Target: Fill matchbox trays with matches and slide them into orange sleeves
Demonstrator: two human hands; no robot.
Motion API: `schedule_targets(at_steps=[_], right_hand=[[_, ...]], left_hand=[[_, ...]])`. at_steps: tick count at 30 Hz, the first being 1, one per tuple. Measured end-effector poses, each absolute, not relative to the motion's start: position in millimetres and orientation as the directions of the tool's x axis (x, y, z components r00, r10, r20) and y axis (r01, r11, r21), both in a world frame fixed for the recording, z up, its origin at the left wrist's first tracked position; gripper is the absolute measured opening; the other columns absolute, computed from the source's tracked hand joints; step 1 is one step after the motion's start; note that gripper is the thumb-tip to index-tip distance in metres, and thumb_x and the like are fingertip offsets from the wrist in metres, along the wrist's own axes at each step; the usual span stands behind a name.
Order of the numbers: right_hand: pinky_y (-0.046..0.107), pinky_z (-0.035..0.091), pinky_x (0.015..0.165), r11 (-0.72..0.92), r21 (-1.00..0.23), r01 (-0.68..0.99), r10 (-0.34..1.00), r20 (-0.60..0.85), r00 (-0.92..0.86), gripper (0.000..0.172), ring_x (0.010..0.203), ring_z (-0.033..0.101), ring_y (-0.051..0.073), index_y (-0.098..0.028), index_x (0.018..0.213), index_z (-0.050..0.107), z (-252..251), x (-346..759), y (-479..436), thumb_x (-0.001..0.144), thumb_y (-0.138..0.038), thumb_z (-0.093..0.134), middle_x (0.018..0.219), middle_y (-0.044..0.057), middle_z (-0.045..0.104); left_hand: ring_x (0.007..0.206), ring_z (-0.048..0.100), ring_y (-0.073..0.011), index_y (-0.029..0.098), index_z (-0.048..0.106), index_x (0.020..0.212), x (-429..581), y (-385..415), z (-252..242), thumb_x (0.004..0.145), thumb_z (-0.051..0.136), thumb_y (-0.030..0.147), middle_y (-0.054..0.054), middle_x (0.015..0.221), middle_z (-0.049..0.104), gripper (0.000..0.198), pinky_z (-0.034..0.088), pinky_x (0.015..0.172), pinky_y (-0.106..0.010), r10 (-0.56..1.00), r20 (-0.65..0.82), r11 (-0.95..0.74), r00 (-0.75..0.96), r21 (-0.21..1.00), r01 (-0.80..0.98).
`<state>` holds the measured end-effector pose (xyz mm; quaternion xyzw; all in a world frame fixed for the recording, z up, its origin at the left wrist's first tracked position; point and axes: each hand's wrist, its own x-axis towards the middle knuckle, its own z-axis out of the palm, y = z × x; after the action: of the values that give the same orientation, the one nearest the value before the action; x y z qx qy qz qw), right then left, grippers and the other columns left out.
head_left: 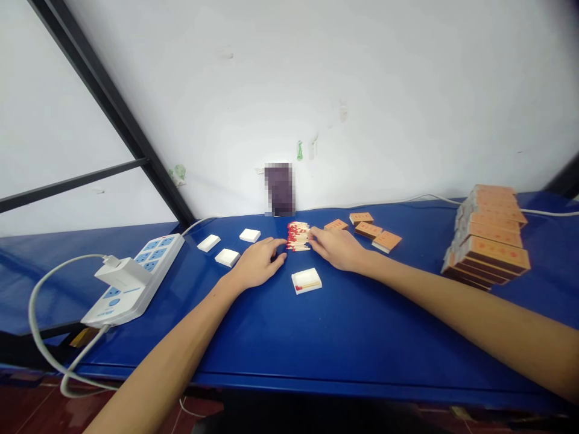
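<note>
near white matchbox tray point(307, 277) is holding a few red-tipped matches point(308, 286), most are lying in the match pile point(298, 236) between hands | left hand point(259, 263): fingers are resting slightly apart at its left edge; right hand point(339, 248): fingers are bunching narrowly at its right edge, cannot tell if gripping | right fingertips are partly hiding, left trays' point(227, 258) insides are staying unclear, far purple object point(280, 191) is showing pixelated

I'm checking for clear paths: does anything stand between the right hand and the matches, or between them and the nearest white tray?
Nothing visible does. The right hand is at the right edge of the matches, and only the blue table shows between them and the nearest white tray.
</note>
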<state>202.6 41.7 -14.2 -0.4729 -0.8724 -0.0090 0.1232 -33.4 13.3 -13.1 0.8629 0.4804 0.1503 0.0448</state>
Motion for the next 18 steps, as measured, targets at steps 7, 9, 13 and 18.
schedule_targets(at_steps=[7, 9, 13, 18], right_hand=[[0.028, 0.029, 0.061, 0.583, -0.147, 0.799, 0.801, 0.273, -0.533, 0.023, 0.076, 0.063, 0.019, -0.018, 0.105, 0.056, -15.4, 201.6, 39.8, 0.102, -0.029, 0.036, 0.089, 0.008, 0.071], [0.028, 0.029, 0.060, 0.567, -0.198, 0.799, 0.814, 0.286, -0.506, 0.023, 0.072, 0.061, 0.018, -0.018, 0.106, 0.056, -17.6, 203.2, 41.1, 0.102, -0.029, 0.036, 0.085, 0.007, 0.070], [0.027, 0.029, 0.060, 0.596, -0.254, 0.762, 0.796, 0.307, -0.521, 0.020, 0.069, 0.058, 0.017, -0.019, 0.103, 0.060, -21.2, 206.0, 43.5, 0.098, -0.026, 0.042, 0.081, 0.005, 0.068], [0.026, 0.028, 0.059, 0.625, -0.298, 0.722, 0.779, 0.298, -0.552, 0.020, 0.066, 0.055, 0.015, -0.020, 0.104, 0.065, -21.7, 206.9, 44.6, 0.093, -0.024, 0.050, 0.073, 0.001, 0.065]], left_hand=[[0.078, 0.059, -0.0203, 0.016, 0.057, 0.133, -32.4, 13.3, -14.3, 0.096, 0.045, 0.036, -0.007, 0.089, 0.066, 0.043, 0.048, 0.074, -0.034, 0.843, 0.230, -0.532, 0.486, 0.229, 0.815], [0.077, 0.059, -0.0203, 0.016, 0.059, 0.131, -32.4, 13.5, -14.5, 0.096, 0.045, 0.036, -0.007, 0.090, 0.065, 0.042, 0.047, 0.074, -0.034, 0.844, 0.228, -0.531, 0.486, 0.221, 0.818], [0.077, 0.058, -0.0199, 0.018, 0.063, 0.126, -32.9, 13.9, -14.5, 0.097, 0.044, 0.037, -0.007, 0.091, 0.064, 0.039, 0.046, 0.072, -0.033, 0.842, 0.222, -0.532, 0.492, 0.191, 0.825], [0.077, 0.058, -0.0195, 0.018, 0.063, 0.126, -33.7, 13.8, -14.9, 0.098, 0.043, 0.037, -0.007, 0.092, 0.063, 0.039, 0.045, 0.072, -0.033, 0.841, 0.216, -0.535, 0.497, 0.186, 0.824]])
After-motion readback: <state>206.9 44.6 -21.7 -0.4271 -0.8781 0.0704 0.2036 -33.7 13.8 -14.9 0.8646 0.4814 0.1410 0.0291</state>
